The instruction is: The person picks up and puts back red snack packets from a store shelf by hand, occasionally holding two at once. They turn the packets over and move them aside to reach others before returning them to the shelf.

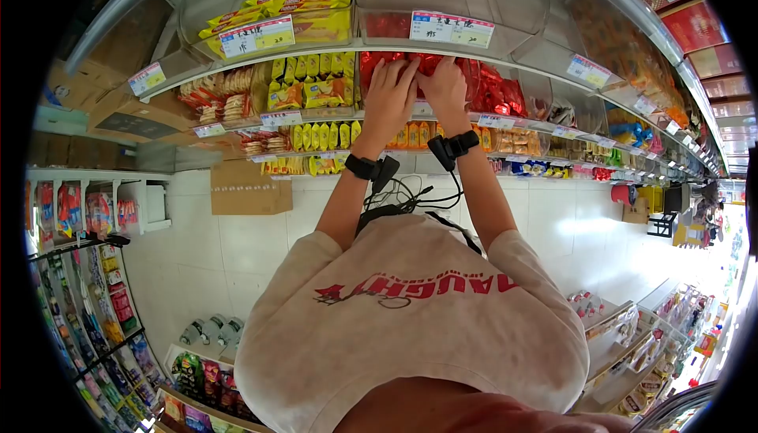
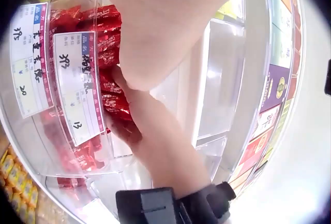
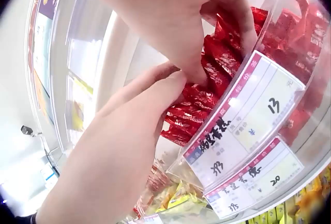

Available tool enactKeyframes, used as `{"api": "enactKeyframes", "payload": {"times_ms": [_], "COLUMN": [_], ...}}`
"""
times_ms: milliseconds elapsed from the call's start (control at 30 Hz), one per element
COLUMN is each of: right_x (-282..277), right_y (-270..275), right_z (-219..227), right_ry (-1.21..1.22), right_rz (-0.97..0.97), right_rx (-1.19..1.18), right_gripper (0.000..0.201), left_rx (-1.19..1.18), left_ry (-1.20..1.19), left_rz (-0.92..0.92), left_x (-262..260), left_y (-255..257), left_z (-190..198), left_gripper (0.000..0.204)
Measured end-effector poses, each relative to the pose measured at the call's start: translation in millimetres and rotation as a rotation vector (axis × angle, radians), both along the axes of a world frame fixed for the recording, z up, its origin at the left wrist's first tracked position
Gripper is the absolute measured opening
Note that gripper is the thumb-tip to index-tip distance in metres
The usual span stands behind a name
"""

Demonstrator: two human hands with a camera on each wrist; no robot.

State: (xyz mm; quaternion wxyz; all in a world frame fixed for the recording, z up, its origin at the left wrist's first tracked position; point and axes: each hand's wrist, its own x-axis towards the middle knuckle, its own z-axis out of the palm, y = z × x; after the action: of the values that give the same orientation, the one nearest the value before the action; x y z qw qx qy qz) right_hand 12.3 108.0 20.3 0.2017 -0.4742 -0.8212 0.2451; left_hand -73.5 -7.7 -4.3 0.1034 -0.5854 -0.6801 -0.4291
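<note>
Red-wrapped packets (image 1: 497,95) (image 2: 108,48) (image 3: 222,53) fill a clear bin on the shelf. Both hands reach into that bin, side by side. My left hand (image 1: 388,97) (image 2: 155,22) (image 3: 119,131) lies over the packets, fingers extended in the head view; its fingertips are hidden in both wrist views. Close beside it, my right hand (image 1: 444,93) (image 2: 165,141) (image 3: 170,22) curls its fingers and thumb round some red packets, seen in the right wrist view. Handwritten price labels (image 2: 77,87) (image 3: 245,115) front the bin.
Yellow packets (image 1: 328,92) stand in the bin to the left, and an upper shelf bin (image 1: 272,7) overhangs the hands. A cardboard box (image 1: 251,188) sits on the floor at left. Loose cables (image 1: 410,194) hang between the forearms.
</note>
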Motion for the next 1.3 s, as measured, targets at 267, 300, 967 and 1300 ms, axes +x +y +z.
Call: {"api": "enactKeyframes", "payload": {"times_ms": [267,300,967,1300], "right_x": [26.0,29.9,54.6,139.0], "right_y": [4.1,4.0,9.0,30.0], "right_z": [-23.8,-21.3,-33.9,-0.5], "right_ry": [0.257,0.269,0.185,0.741], "right_rz": [0.258,0.276,0.413,0.81], "right_rx": [0.168,0.103,-0.1,-0.151], "right_gripper": [0.069,0.068,0.082,0.025], "left_rx": [-0.024,-0.03,-0.187,-0.296], "left_ry": [0.084,0.085,0.097,0.192], "left_rz": [0.079,0.096,0.085,0.31], "left_x": [4.1,4.2,41.1,54.7], "left_y": [6.6,8.6,34.5,47.3], "left_z": [-5.6,-6.3,1.3,4.9], "left_gripper": [0.047,0.048,0.059,0.052]}}
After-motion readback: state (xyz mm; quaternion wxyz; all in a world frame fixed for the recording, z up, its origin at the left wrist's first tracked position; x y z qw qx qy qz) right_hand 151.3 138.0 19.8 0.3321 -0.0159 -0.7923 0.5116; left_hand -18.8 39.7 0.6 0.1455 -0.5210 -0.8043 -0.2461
